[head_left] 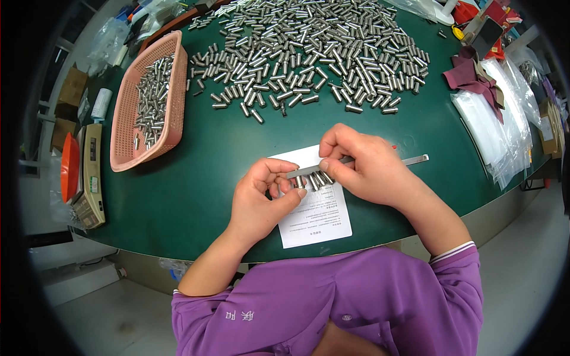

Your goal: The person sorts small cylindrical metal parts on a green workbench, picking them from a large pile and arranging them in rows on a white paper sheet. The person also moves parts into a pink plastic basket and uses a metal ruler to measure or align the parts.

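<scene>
- Pinching one small shiny pin, the thumb and fingers of the left hand are close together.
- The right hand holds a flat metal bar between thumb and finger, its end by the left fingertips.
- A few loose pins are just under the bar, over a white paper; I can't tell if fingers hold them.
- Farther out, a big pin pile lies on the green table.
- On the left is a pink basket with pins inside.
</scene>
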`<state>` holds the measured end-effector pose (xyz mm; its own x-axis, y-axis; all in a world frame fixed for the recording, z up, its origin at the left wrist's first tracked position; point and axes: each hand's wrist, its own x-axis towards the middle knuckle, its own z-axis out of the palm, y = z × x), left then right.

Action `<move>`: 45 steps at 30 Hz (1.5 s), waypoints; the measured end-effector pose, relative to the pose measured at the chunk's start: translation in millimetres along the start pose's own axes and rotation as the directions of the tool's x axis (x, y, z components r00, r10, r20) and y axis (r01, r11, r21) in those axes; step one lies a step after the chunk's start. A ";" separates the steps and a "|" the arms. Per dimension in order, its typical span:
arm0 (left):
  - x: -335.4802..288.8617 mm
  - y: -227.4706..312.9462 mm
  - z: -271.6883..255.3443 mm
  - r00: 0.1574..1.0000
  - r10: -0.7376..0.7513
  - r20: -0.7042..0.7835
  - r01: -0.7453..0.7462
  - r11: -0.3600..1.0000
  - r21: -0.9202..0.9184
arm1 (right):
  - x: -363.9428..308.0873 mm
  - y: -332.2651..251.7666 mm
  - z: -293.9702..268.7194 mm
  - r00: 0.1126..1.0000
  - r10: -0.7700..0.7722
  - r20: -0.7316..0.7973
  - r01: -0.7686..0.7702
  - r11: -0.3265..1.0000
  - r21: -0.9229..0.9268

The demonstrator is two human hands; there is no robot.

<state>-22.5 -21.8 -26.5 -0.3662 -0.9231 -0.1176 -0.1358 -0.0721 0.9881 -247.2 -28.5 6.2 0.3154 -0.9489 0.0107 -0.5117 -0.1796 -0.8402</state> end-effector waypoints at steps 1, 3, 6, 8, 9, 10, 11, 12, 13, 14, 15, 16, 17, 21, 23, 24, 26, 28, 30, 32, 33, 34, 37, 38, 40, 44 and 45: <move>1.0 1.5 -0.7 1.000 -0.006 0.017 0.006 1.000 -0.009 | 1.9 0.1 6.4 0.999 -0.040 -0.016 0.040 0.999 0.009; 0.9 0.2 -2.6 0.999 -0.027 0.031 0.029 0.998 -0.063 | 4.6 1.9 21.3 0.992 -0.116 -0.050 0.118 0.992 0.034; 0.1 -4.3 -7.1 0.998 -0.054 0.024 0.058 0.985 -0.162 | 6.2 1.2 10.4 0.997 -0.070 -0.045 0.073 0.996 0.050; -1.1 -4.9 -6.9 0.997 -0.065 0.040 0.071 0.983 -0.170 | 4.6 1.8 4.6 0.998 -0.049 -0.030 0.049 0.999 0.018; 0.6 -4.2 -5.5 0.998 -0.056 0.029 0.060 0.983 -0.176 | 3.0 1.7 8.3 0.996 -0.077 -0.047 0.078 0.997 0.018; 3.4 -2.7 -4.0 0.999 -0.047 0.018 0.050 0.982 -0.182 | 3.2 0.6 11.4 0.992 -0.105 -0.063 0.107 0.994 0.018; 4.0 -2.0 -3.8 0.999 -0.045 0.011 0.046 0.982 -0.182 | 6.5 -3.2 17.4 0.987 -0.141 -0.072 0.139 0.990 -0.032; 3.5 -2.4 -4.1 0.999 -0.048 0.021 0.051 0.981 -0.185 | 6.2 -3.5 15.2 0.993 -0.108 -0.056 0.107 0.994 -0.026; 2.9 -3.3 -4.6 0.998 -0.050 0.032 0.055 0.981 -0.188 | 6.1 -3.5 9.8 0.996 -0.074 -0.040 0.074 0.997 -0.021; 2.4 -3.8 -6.5 0.998 -0.048 0.038 0.055 0.980 -0.192 | 7.1 -2.5 4.3 0.999 -0.047 -0.022 0.046 0.999 -0.019; 1.7 -5.9 -8.3 0.999 -0.030 0.031 0.036 0.977 -0.212 | 5.9 3.3 -5.7 0.999 -0.024 -0.025 0.024 1.000 -0.006; 1.1 -5.7 -10.4 0.999 -0.029 0.036 0.036 0.976 -0.217 | 5.0 7.5 -16.8 0.999 0.044 -0.014 -0.045 0.993 -0.107; 1.6 -6.3 -11.4 0.998 -0.030 0.051 0.041 0.974 -0.223 | 2.5 9.7 -23.0 0.990 0.137 0.014 -0.137 0.990 0.026; 4.1 -2.0 -7.1 0.996 -0.081 0.029 0.086 0.969 -0.234 | 5.7 8.0 -14.6 0.998 0.059 0.012 -0.060 0.991 0.116; 4.3 -1.2 -6.1 0.994 -0.098 0.040 0.104 0.974 -0.201 | 5.8 1.0 -2.4 1.000 -0.003 -0.012 0.003 1.000 0.028; 4.1 -1.3 -5.3 0.993 -0.108 0.045 0.114 0.976 -0.185 | 6.5 -1.1 4.6 1.000 -0.014 -0.020 0.015 0.999 0.033; 3.7 -1.6 -4.2 0.995 -0.098 0.022 0.100 0.972 -0.210 | 10.3 -1.8 15.8 0.995 -0.087 -0.047 0.088 0.996 0.018; 2.6 -3.8 -4.1 0.996 -0.087 0.015 0.088 0.970 -0.227 | 9.0 -1.1 13.3 0.996 -0.079 -0.038 0.078 0.997 -0.003; 1.1 -7.4 -6.7 0.998 -0.065 0.009 0.065 0.969 -0.239 | 6.5 0.0 -6.6 1.000 -0.002 0.012 0.002 0.999 -0.038; 1.9 -6.3 -6.6 0.996 -0.088 0.024 0.091 0.968 -0.234 | 3.5 3.8 -4.8 1.000 0.004 -0.005 -0.004 1.000 0.021; 2.6 -5.6 -4.8 0.994 -0.102 0.039 0.109 0.967 -0.230 | 3.7 1.6 2.3 0.999 -0.033 -0.028 0.033 0.999 0.017; 3.1 -3.6 -2.7 0.994 -0.105 0.027 0.108 0.969 -0.224 | 4.7 -0.4 9.7 0.996 -0.070 -0.052 0.070 0.997 0.011; 2.6 -0.2 -3.0 0.995 -0.104 0.008 0.103 0.972 -0.211 | 7.2 -1.0 7.7 0.996 -0.072 -0.057 0.071 0.997 -0.021; 2.7 -2.7 -4.4 0.996 -0.093 0.008 0.093 0.971 -0.219 | 8.0 0.6 0.0 0.997 -0.051 -0.050 0.050 0.998 -0.028; 3.7 -5.0 -6.4 0.998 -0.069 0.005 0.068 0.968 -0.243 | 4.9 8.5 -20.7 0.997 0.072 -0.036 -0.075 0.993 -0.087; 4.1 -6.4 -5.8 0.998 -0.064 0.023 0.068 0.963 -0.261 | 4.1 8.1 -18.9 0.996 0.087 0.013 -0.088 0.986 0.143; 5.1 -5.8 -5.2 0.998 -0.065 0.025 0.069 0.964 -0.258 | 5.4 7.8 -12.9 1.000 0.021 -0.008 -0.021 0.995 0.101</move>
<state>-18.8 -28.1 -32.3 -0.3796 -0.9067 -0.1838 0.0812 -0.2305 0.9697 -259.8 -38.4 6.7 0.2977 -0.9547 -0.0029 -0.4345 -0.1328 -0.8908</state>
